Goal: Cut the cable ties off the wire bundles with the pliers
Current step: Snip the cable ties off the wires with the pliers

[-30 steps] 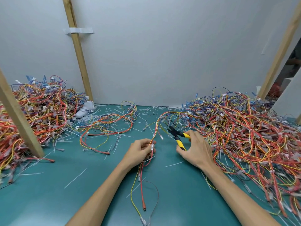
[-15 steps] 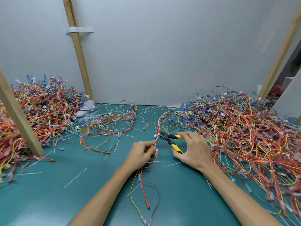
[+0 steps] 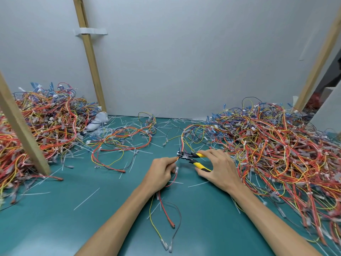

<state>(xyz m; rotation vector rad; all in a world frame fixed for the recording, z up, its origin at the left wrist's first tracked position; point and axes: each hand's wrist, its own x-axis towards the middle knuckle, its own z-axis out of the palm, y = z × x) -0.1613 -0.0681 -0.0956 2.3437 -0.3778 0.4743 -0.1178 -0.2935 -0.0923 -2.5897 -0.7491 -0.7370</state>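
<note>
My left hand (image 3: 160, 172) grips a thin wire bundle (image 3: 167, 209) of red, yellow and black wires at the table's middle. Its loose ends trail toward me across the green mat. My right hand (image 3: 218, 169) holds the yellow-and-black pliers (image 3: 193, 158) by the handles. The black jaws point left and sit on the bundle just above my left fingers, where a small white cable tie (image 3: 178, 153) shows. The bundle arcs back from there into the big wire pile (image 3: 276, 150) on the right.
A second tangled wire pile (image 3: 40, 126) fills the left side behind a slanted wooden post (image 3: 22, 130). A loose wire loop (image 3: 120, 145) lies at centre left. Cut white tie scraps (image 3: 86, 198) litter the green mat (image 3: 64, 218). A grey wall stands behind.
My right hand swung the pliers leftward until the jaws reached the bundle above my left hand. My left hand shifted slightly and the trailing wires slid a little.
</note>
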